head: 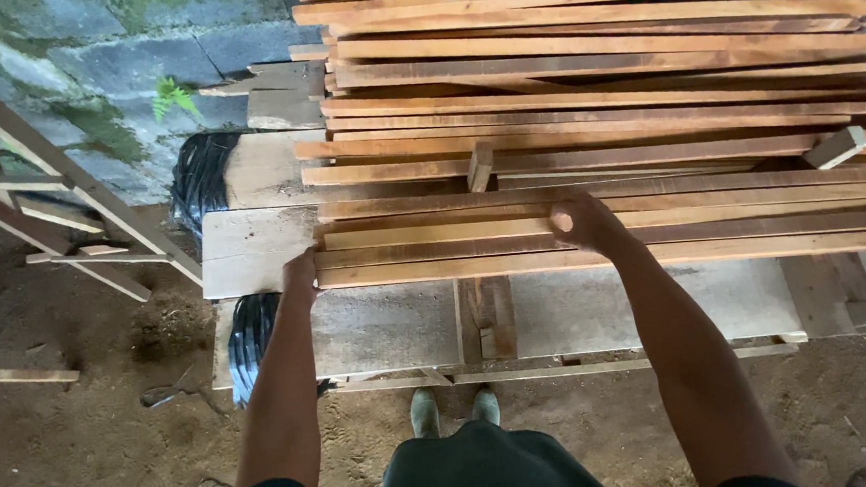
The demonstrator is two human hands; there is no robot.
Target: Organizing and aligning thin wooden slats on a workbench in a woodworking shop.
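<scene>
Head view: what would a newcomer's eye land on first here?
The big stack of long wooden slats fills the upper right, lying crosswise on a workbench. Both bare arms reach into it: the left hand rests at the left end of the nearest slats, and the right hand lies on top of them near the middle. A black coiled bundle sits at the bench's left edge, above the sawdust floor.

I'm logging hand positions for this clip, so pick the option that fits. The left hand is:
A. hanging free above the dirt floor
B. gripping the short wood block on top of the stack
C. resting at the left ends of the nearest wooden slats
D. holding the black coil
C: the left hand sits against the left ends of the nearest wooden slats, while the right hand presses on top of them further along.
</scene>
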